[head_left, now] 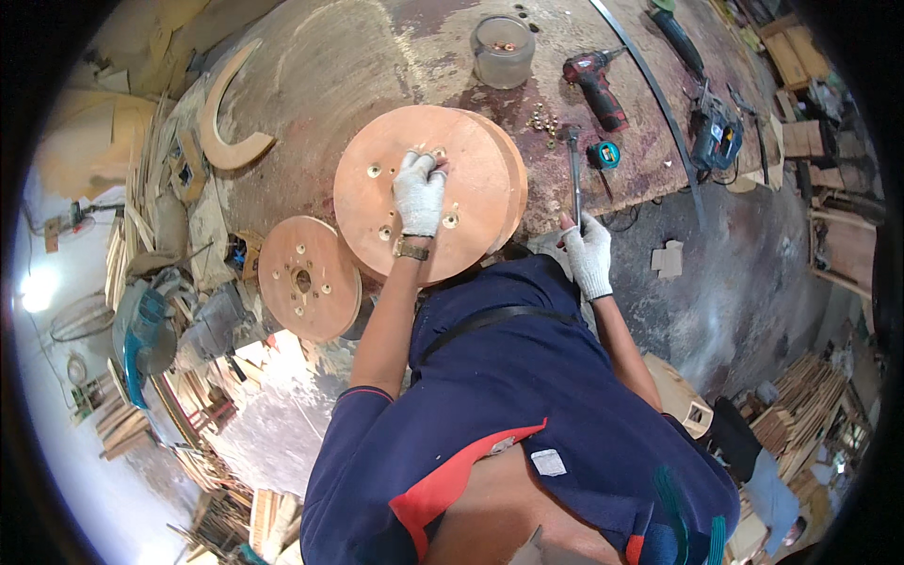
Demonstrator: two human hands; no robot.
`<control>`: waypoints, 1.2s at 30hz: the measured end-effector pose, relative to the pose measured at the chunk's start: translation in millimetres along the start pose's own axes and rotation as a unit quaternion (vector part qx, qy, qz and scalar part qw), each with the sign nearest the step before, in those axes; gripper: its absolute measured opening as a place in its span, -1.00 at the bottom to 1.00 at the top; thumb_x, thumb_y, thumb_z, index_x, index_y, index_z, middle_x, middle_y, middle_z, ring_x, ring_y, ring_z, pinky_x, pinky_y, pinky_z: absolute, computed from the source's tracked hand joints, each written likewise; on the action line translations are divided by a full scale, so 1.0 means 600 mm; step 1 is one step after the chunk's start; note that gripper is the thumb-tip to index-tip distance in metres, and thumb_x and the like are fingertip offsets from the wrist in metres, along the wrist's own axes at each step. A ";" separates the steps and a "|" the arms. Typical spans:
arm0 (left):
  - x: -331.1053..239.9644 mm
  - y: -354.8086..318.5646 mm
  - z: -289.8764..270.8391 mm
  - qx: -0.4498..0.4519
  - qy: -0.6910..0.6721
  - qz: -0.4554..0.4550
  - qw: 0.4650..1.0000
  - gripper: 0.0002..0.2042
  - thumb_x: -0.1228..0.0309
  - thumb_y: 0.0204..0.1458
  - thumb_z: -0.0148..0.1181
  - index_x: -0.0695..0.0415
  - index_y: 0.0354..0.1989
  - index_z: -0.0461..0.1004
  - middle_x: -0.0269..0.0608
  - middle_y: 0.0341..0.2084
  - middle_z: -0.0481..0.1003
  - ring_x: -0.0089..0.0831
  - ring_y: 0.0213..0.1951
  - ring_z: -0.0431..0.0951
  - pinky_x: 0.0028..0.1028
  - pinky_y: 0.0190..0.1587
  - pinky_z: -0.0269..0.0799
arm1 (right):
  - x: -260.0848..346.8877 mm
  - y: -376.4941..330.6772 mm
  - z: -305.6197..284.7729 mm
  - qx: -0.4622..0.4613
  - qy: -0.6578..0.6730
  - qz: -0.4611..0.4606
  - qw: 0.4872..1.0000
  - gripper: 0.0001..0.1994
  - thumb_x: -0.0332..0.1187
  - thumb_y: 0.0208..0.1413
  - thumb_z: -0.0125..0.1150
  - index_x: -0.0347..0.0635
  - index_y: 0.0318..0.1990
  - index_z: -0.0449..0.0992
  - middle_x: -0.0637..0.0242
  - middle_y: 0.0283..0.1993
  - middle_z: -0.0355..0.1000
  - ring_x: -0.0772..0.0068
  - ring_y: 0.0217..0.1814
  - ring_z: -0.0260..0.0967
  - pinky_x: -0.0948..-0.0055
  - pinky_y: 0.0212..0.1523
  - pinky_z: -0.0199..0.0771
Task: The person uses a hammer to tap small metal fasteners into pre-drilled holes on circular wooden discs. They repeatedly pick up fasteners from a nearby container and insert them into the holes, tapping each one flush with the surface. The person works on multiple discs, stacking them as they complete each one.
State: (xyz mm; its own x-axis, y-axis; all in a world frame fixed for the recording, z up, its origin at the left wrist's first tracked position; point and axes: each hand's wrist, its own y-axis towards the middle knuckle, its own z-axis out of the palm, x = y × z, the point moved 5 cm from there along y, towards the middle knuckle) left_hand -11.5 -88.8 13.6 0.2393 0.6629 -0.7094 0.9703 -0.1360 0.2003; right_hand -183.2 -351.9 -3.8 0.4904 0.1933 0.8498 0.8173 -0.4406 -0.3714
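Note:
A large round wooden disc (363,221) lies at the table's near edge, on top of another disc (517,179) whose rim shows at the right. Metal-lined holes are spread over its face. My left hand (420,193), in a white knit glove, rests on the disc with its fingertips drawn together by the upper hole; whatever they hold is hidden. Right of the discs, my gloved right hand (589,256) is closed around the handle of a hammer (575,179), its head pointing away from me. Small brass inserts (543,122) lie loose beside the hammer head.
A smaller drilled disc (330,268) sits at the left. Behind are a curved wooden piece (216,127), a jar (504,61) and a red-black cordless drill (598,87). A tape measure (605,155), a long metal strip (659,94) and a jigsaw (716,134) lie rightward.

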 end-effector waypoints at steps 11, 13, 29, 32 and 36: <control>0.017 -0.015 -0.029 -0.004 0.099 0.148 0.984 -0.92 0.46 -0.03 0.30 0.15 -0.36 0.56 -0.09 -0.38 0.48 -0.09 -0.22 0.53 -0.17 -0.12 0.45 | 0.041 -0.002 0.079 0.056 -0.037 -0.069 0.995 -0.71 -0.19 0.26 0.29 -0.31 -0.22 0.59 0.30 -0.53 0.44 0.55 -0.49 0.37 0.40 -0.41 0.40; 0.013 -0.018 -0.027 -0.015 0.106 0.182 0.977 -0.93 0.46 -0.05 0.29 0.11 -0.38 0.55 -0.12 -0.40 0.47 -0.12 -0.23 0.52 -0.17 -0.13 0.46 | 0.042 -0.005 0.085 0.055 -0.044 -0.079 0.994 -0.70 -0.19 0.25 0.30 -0.32 -0.23 0.59 0.27 -0.52 0.45 0.51 -0.47 0.39 0.38 -0.39 0.40; -0.014 -0.065 -0.021 0.054 0.176 0.175 0.967 -0.65 0.30 -0.07 0.25 0.20 -0.10 0.50 -0.02 -0.04 0.44 -0.05 0.06 0.42 -0.09 0.12 0.30 | 0.130 -0.036 0.107 0.080 -0.148 -0.204 0.964 -0.69 -0.14 0.29 0.14 -0.19 -0.01 0.51 -0.08 -0.45 0.49 -0.16 -0.37 0.54 0.05 -0.33 0.46; 0.039 -0.023 -0.042 -0.033 0.199 0.114 0.973 -0.68 0.31 -0.02 0.20 0.18 -0.10 0.49 0.01 -0.04 0.44 0.00 0.05 0.42 -0.05 0.14 0.31 | 0.164 -0.036 0.118 0.107 -0.170 -0.222 0.954 -0.66 -0.11 0.32 0.11 -0.21 -0.01 0.52 -0.09 -0.49 0.47 -0.18 -0.40 0.53 0.04 -0.35 0.45; 0.128 0.061 -0.063 -0.156 0.332 0.023 0.930 -0.53 0.17 0.15 0.11 0.15 0.19 0.43 0.09 0.23 0.37 0.07 0.25 0.35 0.01 0.26 0.24 | 0.306 -0.052 0.120 0.125 -0.095 -0.268 0.950 -0.68 -0.18 0.34 0.09 -0.29 -0.06 0.53 0.07 -0.57 0.35 0.20 -0.55 0.40 0.28 -0.41 0.40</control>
State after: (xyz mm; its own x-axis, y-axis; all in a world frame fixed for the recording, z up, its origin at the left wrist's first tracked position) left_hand 41.1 -15.3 -8.2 0.1036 0.9845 -0.1417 0.8769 -0.0232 0.4801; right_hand -96.7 -239.2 136.8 0.0089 0.4974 0.8675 0.9999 -0.0159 -0.0011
